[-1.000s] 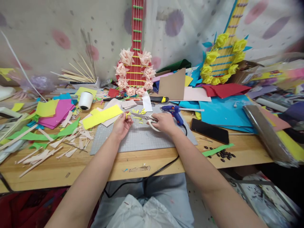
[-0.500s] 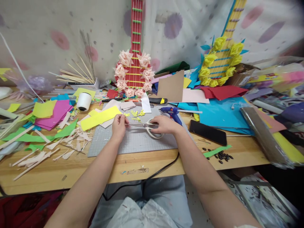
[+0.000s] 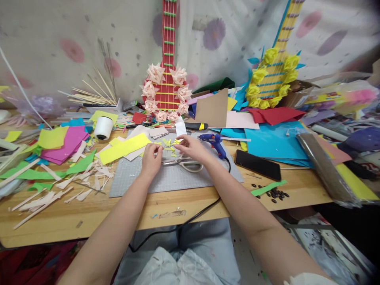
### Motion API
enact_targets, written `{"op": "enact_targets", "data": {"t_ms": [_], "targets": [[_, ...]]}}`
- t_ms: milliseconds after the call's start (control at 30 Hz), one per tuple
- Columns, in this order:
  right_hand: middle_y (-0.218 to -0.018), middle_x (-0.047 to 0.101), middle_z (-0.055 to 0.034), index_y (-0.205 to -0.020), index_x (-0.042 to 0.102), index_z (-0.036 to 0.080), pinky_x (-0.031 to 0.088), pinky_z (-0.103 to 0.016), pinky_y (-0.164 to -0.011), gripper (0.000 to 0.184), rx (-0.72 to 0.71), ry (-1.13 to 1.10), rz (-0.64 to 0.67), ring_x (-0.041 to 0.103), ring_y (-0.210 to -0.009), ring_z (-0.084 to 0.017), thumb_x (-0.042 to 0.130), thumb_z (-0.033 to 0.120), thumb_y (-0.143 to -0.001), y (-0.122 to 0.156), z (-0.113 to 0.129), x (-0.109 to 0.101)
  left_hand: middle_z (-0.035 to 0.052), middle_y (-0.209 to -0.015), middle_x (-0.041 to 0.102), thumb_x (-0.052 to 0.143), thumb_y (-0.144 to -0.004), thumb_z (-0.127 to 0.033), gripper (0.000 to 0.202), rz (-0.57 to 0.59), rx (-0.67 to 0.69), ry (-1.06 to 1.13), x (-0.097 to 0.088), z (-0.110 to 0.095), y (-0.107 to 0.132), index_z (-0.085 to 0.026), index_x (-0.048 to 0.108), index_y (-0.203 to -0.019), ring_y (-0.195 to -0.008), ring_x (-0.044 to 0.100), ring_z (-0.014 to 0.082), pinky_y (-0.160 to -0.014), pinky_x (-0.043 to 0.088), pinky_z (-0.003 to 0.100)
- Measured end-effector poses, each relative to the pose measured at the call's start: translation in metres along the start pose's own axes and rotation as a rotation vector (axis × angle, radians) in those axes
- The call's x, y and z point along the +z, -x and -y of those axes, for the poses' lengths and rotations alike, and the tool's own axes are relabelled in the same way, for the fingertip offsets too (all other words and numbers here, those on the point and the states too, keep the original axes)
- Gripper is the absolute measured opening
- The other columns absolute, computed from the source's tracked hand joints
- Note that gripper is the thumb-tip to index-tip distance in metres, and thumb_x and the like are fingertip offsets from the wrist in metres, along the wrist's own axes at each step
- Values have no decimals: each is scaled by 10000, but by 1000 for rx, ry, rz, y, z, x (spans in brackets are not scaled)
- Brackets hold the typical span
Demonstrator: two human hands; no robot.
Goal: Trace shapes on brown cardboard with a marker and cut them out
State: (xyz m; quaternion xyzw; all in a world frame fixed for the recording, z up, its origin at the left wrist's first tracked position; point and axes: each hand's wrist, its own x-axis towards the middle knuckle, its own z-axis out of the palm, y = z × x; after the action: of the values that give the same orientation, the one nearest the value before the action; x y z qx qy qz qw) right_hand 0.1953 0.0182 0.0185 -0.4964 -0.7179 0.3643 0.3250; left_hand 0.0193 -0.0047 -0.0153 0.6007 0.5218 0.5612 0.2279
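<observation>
My left hand (image 3: 152, 160) is closed in a pinch above the grey cutting mat (image 3: 175, 180). What its fingertips hold is too small to make out. My right hand (image 3: 191, 148) hovers over the mat with thumb and fingers apart, its tips beside the small yellow cut pieces (image 3: 168, 143). Below it the scissors (image 3: 191, 165) lie on the mat, blades towards my left hand and handles partly under my right. A yellow paper strip (image 3: 124, 149) rests left of my left hand, on top of pale sheets.
A blue glue gun (image 3: 216, 144) and a black phone (image 3: 257, 164) lie to the right. Black beads (image 3: 277, 193) sit near the front edge. Paper scraps (image 3: 89, 174) cover the left side. A red paper guitar (image 3: 168, 87) and a yellow one (image 3: 271, 81) stand behind.
My right hand has let go of the scissors, which now lie on the mat, and has moved forward and left to the yellow pieces. My left hand stays pinched, nearly in place.
</observation>
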Motion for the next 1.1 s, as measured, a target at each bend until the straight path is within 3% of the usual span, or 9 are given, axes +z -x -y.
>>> {"op": "enact_targets", "data": {"t_ms": [100, 200, 367, 667, 800, 900, 1100], "targets": [[-674, 602, 19, -896, 534, 173, 444, -184, -495, 221, 124, -349, 101, 550, -527, -63, 577, 345, -763, -11, -1, 24, 11, -701, 535, 594, -708, -160, 91, 110, -15, 23, 3, 2, 1, -202, 614, -629, -728, 475, 152, -695, 354, 237], [-581, 565, 39, -705, 494, 156, 415, -148, -428, 159, 192, -479, 77, 505, -446, -35, 563, 278, -781, -16, -5, 36, 9, -705, 560, 609, -698, -186, 71, 100, -70, 41, 3, 7, 0, -202, 631, -633, -714, 485, 150, -691, 355, 238], [-524, 542, 52, -660, 476, 157, 407, -142, -388, 180, 258, -516, 60, 497, -401, -34, 575, 249, -778, -12, -6, 33, -5, -689, 538, 560, -753, -213, 79, -49, -209, 104, 3, 11, -6, -193, 604, -691, -691, 458, 143, -651, 334, 224], [-535, 551, 51, -670, 492, 159, 448, -157, -417, 145, 254, -523, 2, 509, -420, -40, 583, 223, -763, -6, -8, 27, -35, -522, 373, 431, -860, -251, 332, -172, -306, 154, -2, 11, -10, -186, 388, -537, -531, 342, 113, -532, 271, 221], [-560, 553, 48, -706, 510, 164, 460, -166, -447, 114, 193, -481, 7, 513, -443, -41, 581, 238, -757, -2, -9, 24, -50, -518, 404, 496, -826, -240, 244, -228, -353, 279, -5, 6, -11, -179, 461, -593, -498, 368, 88, -519, 302, 199], [-566, 544, 57, -801, 528, 180, 456, -169, -454, 102, 152, -437, 21, 500, -447, -43, 571, 260, -753, 0, -11, 24, -47, -614, 509, 588, -741, -150, 97, -134, -334, 352, -2, 1, -9, -175, 514, -683, -542, 466, 76, -567, 366, 190], [-560, 531, 74, -891, 485, 210, 425, -168, -438, 179, 29, -306, 12, 493, -449, -55, 531, 313, -751, -1, -19, 25, 23, -779, 629, 654, -660, -115, 93, 148, -280, 364, 7, -1, -1, -151, 569, -673, -731, 564, 106, -694, 403, 209]]}}
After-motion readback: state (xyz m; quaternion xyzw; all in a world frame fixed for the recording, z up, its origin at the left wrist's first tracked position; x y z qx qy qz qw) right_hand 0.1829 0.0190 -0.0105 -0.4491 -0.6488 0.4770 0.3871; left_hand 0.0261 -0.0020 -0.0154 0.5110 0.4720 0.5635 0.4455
